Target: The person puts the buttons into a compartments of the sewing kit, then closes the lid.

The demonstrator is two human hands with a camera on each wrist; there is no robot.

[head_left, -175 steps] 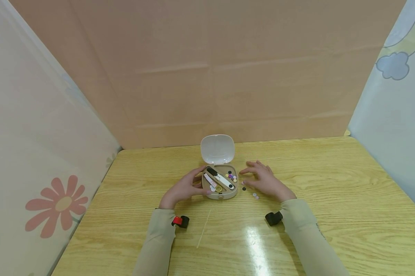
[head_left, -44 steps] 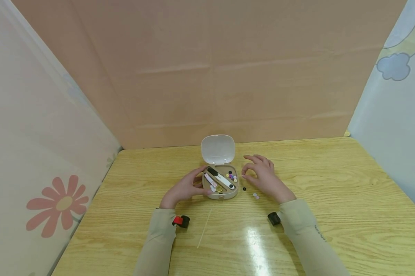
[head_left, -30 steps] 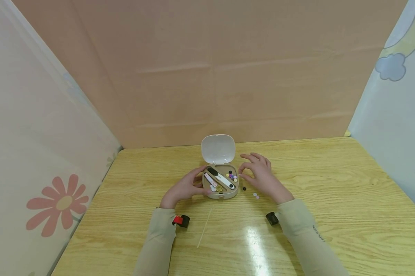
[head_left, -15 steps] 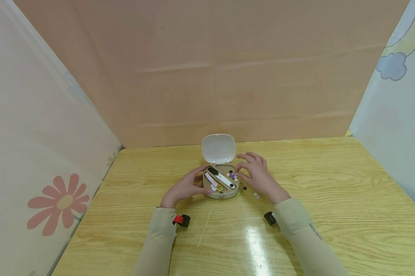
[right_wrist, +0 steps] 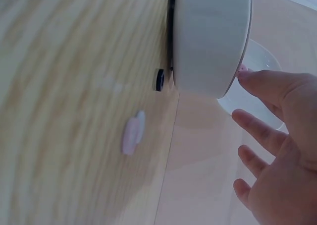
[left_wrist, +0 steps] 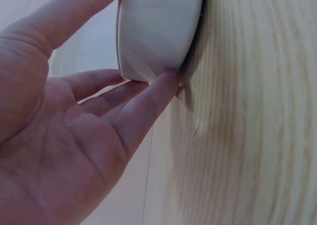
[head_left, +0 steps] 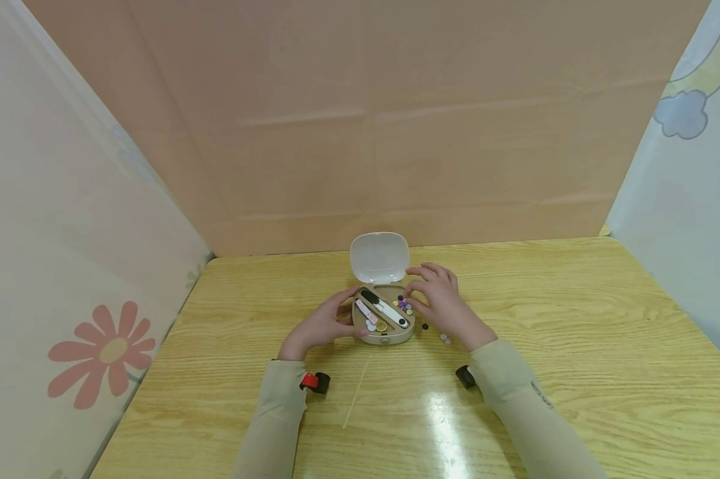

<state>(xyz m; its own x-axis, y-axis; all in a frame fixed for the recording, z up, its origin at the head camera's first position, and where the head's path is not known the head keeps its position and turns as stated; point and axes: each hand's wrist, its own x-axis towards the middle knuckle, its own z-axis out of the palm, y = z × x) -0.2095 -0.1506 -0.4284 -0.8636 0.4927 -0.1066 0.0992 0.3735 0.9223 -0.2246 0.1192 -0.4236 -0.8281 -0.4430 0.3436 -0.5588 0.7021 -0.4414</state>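
A small cream box (head_left: 385, 338) stands on the table with its translucent lid (head_left: 379, 258) raised. My left hand (head_left: 320, 327) grips its left side, thumb at the front and fingers behind. In the left wrist view, those fingertips press the wall of the box (left_wrist: 158, 31). My right hand (head_left: 446, 307) is over the right compartment, thumb and forefinger pinching a small pink button (right_wrist: 242, 68) at the rim. Several buttons (head_left: 402, 304) in mixed colours lie in that compartment. A slim white-and-black tool (head_left: 386, 311) lies diagonally across the middle, beside a pink patterned strip (head_left: 367, 312).
Right of the box, a black button (head_left: 425, 326) and two pale buttons (head_left: 445, 338) lie on the wooden table (head_left: 216, 399). A gold ring-shaped piece (head_left: 381, 326) and white discs sit in the front left compartment. A brown sheet (head_left: 365, 133) rises behind the table.
My right hand has moved left from the table beside the box to over its right compartment. A light button once by its fingertips is gone from the table. My left hand stays put.
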